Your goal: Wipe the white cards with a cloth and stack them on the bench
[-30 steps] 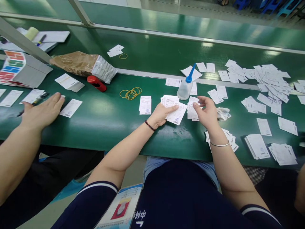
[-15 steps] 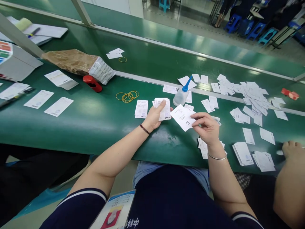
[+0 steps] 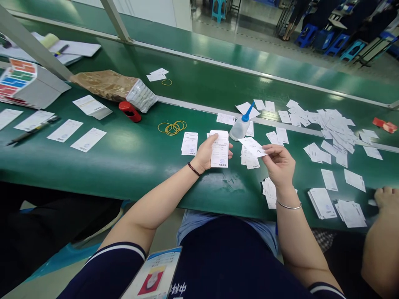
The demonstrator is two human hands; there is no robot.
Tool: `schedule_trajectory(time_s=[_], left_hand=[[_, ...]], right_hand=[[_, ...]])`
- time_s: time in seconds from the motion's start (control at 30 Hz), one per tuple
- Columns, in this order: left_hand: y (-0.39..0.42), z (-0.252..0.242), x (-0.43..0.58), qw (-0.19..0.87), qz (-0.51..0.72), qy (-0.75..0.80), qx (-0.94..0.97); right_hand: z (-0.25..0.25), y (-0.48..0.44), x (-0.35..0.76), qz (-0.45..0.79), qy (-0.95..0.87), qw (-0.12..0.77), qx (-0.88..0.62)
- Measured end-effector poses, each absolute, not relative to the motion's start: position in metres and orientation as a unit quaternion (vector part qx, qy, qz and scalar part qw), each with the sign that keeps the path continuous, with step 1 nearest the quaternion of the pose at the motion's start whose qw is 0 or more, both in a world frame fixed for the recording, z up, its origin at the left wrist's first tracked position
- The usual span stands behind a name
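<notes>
Green tabletop (image 3: 149,166) carried loose cards (image 3: 336,131), heaped toward its far right edge. Behind the middle of the front edge, the left hand (image 3: 207,153) gripped a card stack (image 3: 220,155), thumb across its face. The right hand (image 3: 280,165) pinched a single card (image 3: 253,146) between narrowed fingertips, apparently above a small card pile (image 3: 250,161). Good handling called for a squared stack and an edge-only pinch. White shirt lettering (image 3: 178,288) appeared to read 中科; card print was too small to read.
</notes>
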State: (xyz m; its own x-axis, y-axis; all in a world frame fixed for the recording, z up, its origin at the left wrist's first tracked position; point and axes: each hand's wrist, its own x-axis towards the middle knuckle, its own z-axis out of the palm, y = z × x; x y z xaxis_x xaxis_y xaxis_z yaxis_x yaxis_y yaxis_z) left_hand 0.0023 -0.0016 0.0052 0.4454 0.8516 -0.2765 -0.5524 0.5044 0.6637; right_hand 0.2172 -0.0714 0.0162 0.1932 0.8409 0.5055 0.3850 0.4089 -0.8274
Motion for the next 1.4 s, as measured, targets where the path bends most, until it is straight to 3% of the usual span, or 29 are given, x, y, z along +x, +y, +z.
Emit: schedule_trajectory(time_s=[0.23, 0.53, 0.87, 0.97, 1.1, 1.2, 1.27, 1.33, 1.4], left_hand=[[0.0, 0.001, 0.005, 0.808, 0.422, 0.322, 0.256], [-0.001, -0.005, 0.004, 0.794, 0.397, 0.383, 0.256], [-0.003, -0.015, 0.009, 0.786, 0.384, 0.338, 0.348], [-0.001, -0.022, 0.007, 0.689, 0.401, 0.388, 0.462], [0.005, -0.028, 0.004, 0.445, 0.345, 0.51, 0.65], [0.006, -0.026, 0.002, 0.313, 0.327, 0.558, 0.695], [0.002, -0.022, 0.004, 0.272, 0.379, 0.553, 0.69], [-0.008, -0.015, 0.009, 0.326, 0.437, 0.498, 0.674], [-0.022, -0.006, 0.017, 0.471, 0.452, 0.425, 0.627]], right_hand=[[0.016, -0.071, 0.216, 0.23, -0.6, 0.576, -0.505], [0.011, -0.071, 0.224, 0.136, -0.658, 0.54, -0.506], [0.004, -0.079, 0.232, 0.116, -0.663, 0.529, -0.517], [0.002, -0.08, 0.235, 0.102, -0.669, 0.53, -0.511], [0.001, -0.08, 0.237, 0.082, -0.673, 0.536, -0.503], [0.003, -0.08, 0.235, 0.062, -0.677, 0.537, -0.498], [0.004, -0.081, 0.231, 0.042, -0.682, 0.536, -0.496], [0.005, -0.085, 0.224, 0.018, -0.689, 0.535, -0.488], [0.005, -0.09, 0.216, 0.005, -0.708, 0.527, -0.471]])
